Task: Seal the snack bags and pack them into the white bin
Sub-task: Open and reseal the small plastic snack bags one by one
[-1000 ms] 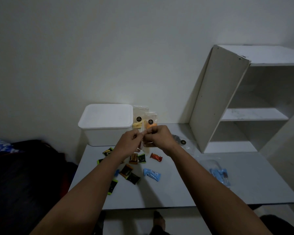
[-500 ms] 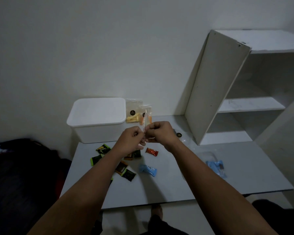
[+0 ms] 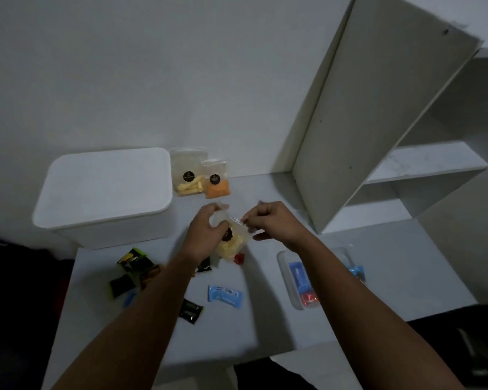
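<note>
White tabletop (image 3: 265,327) mid-span: left hand (image 3: 206,237) cradles the clear snack bag (image 3: 231,243) while right hand (image 3: 271,223) pinches its top strip; a loose pinch could spill sticks short of the lidded white bin (image 3: 104,192).

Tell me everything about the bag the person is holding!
The bag is a small see-through plastic pouch with pale yellow snack sticks in its lower part and a round black sticker on the front. It is held tilted above the table, in front of the white bin. The left hand grips its side, and the right hand pinches its top edge. Whether it is sealed cannot be told.
</note>
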### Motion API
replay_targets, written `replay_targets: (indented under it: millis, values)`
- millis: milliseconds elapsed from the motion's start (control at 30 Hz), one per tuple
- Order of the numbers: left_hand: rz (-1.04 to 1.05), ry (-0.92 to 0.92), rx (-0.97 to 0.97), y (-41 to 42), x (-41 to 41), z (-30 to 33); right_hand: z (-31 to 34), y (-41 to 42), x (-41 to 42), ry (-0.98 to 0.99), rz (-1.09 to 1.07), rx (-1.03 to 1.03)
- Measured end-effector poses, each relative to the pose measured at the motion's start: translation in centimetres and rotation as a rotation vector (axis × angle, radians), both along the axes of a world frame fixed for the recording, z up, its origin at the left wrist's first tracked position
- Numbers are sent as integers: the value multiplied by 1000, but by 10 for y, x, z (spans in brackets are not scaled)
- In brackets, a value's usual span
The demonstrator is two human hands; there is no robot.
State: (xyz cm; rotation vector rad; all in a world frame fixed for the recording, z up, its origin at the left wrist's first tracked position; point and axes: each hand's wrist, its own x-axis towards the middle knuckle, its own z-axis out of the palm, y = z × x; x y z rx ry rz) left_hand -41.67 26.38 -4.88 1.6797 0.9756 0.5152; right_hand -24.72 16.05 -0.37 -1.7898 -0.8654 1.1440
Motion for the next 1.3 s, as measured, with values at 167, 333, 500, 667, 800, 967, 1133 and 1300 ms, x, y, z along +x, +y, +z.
replay_targets:
  millis: [167,333,500,667,800,967,1133,1300]
  values:
    - [71,5,-102,43,54,-42,-50,45,50,76,-174,79]
    - [206,71,-121,86,114,-70,-119,99,88,-25,-210,112]
    - [247,211,-58,123,163,-99,-158,163,129,-70,-276,91]
    - [324,324,-116,143,195,-121,-179,223,158,-100,-269,59]
    - [390,312,-154,156,204,-137,-192,246,161,-99,-220,31]
    - [446,301,-80,140,199,-125,-190,214,161,-112,-335,-20]
    - [346,250,-91,101,193,-125,-187,138,174,-390,-440,-186]
    - [-89,358,-108,63,199,-139,-186,77,172,-376,-387,-619]
